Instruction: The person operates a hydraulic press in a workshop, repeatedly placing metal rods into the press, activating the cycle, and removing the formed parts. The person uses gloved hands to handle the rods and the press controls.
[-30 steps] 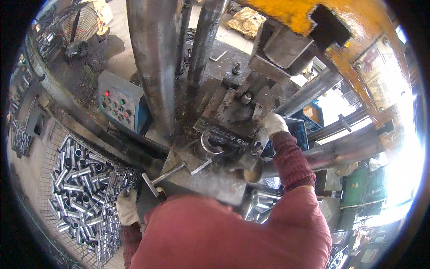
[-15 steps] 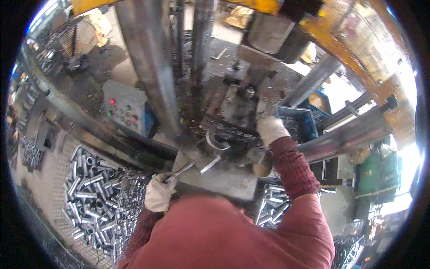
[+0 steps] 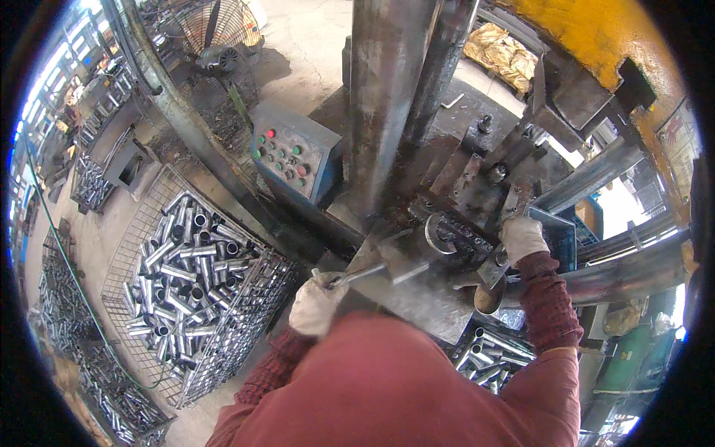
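Note:
My left hand [image 3: 316, 302], in a pale work glove, is closed round a slim metal rod [image 3: 363, 273] that points right over the flat metal plate [image 3: 417, 302]. A short bright metal strip [image 3: 411, 273] lies on that plate. Beyond it stands a curved half-ring of metal [image 3: 439, 237]. My right hand [image 3: 523, 240], gloved too, rests by the dark press bed's die blocks [image 3: 465, 179]. Its fingers are partly turned away, and whether they grip anything is hidden. Just below that hand is a round metal cup [image 3: 488, 299].
A wire basket [image 3: 257, 298] heaped with short metal tubes [image 3: 182, 261] stands at the left. Thick press columns [image 3: 387, 97] rise ahead, beside a button control box [image 3: 298, 149]. A blue bin [image 3: 555, 231] sits right of my right hand. More tubes [image 3: 491, 357] lie below the plate.
The view has swung left, so everything sits further right in the picture and more of the tube basket shows. My left hand keeps its rod; my right hand stays by the press bed.

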Demonstrator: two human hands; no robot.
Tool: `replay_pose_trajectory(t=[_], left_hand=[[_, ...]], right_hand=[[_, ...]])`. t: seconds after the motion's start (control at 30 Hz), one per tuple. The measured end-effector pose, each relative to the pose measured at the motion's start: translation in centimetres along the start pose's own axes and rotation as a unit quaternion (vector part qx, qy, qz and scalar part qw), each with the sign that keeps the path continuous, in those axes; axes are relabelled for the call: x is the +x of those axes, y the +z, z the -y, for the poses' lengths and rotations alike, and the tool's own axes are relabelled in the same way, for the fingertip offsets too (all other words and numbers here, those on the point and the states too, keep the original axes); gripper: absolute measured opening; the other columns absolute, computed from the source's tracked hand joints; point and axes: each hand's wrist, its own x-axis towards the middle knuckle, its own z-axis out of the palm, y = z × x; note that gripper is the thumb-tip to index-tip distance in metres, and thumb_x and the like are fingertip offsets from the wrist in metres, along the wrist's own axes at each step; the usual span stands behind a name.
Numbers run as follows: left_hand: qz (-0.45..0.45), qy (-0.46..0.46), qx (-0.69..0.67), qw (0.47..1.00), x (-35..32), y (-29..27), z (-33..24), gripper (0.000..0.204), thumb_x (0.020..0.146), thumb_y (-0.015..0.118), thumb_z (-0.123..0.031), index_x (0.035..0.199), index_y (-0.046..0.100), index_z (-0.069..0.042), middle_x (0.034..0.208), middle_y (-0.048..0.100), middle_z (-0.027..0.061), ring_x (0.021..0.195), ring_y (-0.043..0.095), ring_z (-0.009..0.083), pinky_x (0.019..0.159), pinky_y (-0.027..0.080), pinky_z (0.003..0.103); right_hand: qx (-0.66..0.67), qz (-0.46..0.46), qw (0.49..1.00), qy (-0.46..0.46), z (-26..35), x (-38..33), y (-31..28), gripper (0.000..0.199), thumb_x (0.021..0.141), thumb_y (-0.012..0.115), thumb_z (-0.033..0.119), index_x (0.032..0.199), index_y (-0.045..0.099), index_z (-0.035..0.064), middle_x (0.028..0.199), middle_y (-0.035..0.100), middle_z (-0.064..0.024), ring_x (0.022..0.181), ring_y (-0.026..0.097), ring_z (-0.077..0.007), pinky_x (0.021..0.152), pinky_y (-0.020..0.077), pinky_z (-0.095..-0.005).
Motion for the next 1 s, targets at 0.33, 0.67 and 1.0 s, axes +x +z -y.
replay_pose_trajectory(t=[0.33, 0.67, 1.0], left_hand=[[-0.047, -0.025, -0.035, 0.998, -0.6, -1.4, -0.6, 0.035, 0.101, 0.081, -0.029, 0.121, 0.081, 0.0, 0.085, 0.077, 0.012, 0.073, 0.071, 0.0177, 0.072, 0.058, 0.036], [-0.033, -0.075, -0.032, 0.996, -0.4, -3.8, -0.1, 0.041, 0.102, 0.079, -0.032, 0.125, 0.078, 0.002, 0.108, 0.083, 0.0162, 0.095, 0.077, 0.0232, 0.086, 0.059, 0.036], [0.05, -0.034, -0.044, 0.997, 1.5, -5.5, -2.7, 0.04, 0.106, 0.07, -0.036, 0.124, 0.079, -0.001, 0.086, 0.078, 0.0155, 0.072, 0.075, 0.0221, 0.073, 0.06, 0.038]], right_hand=[[0.013, 0.042, 0.999, -0.009, -1.7, 2.6, 5.8, 0.019, 0.087, 0.073, 0.018, 0.096, 0.086, 0.0076, 0.096, 0.082, -0.0176, 0.095, 0.081, -0.0403, 0.079, 0.0651, -0.0515], [-0.065, 0.038, 0.988, -0.135, -1.6, 0.9, -0.8, 0.007, 0.082, 0.078, 0.014, 0.087, 0.083, 0.0115, 0.091, 0.081, -0.0139, 0.091, 0.081, -0.0369, 0.078, 0.0642, -0.0493], [0.015, 0.114, 0.99, 0.079, 1.8, 1.9, -0.3, 0.029, 0.086, 0.08, 0.023, 0.111, 0.084, 0.0085, 0.107, 0.083, -0.0198, 0.104, 0.081, -0.0376, 0.084, 0.0666, -0.0486]])
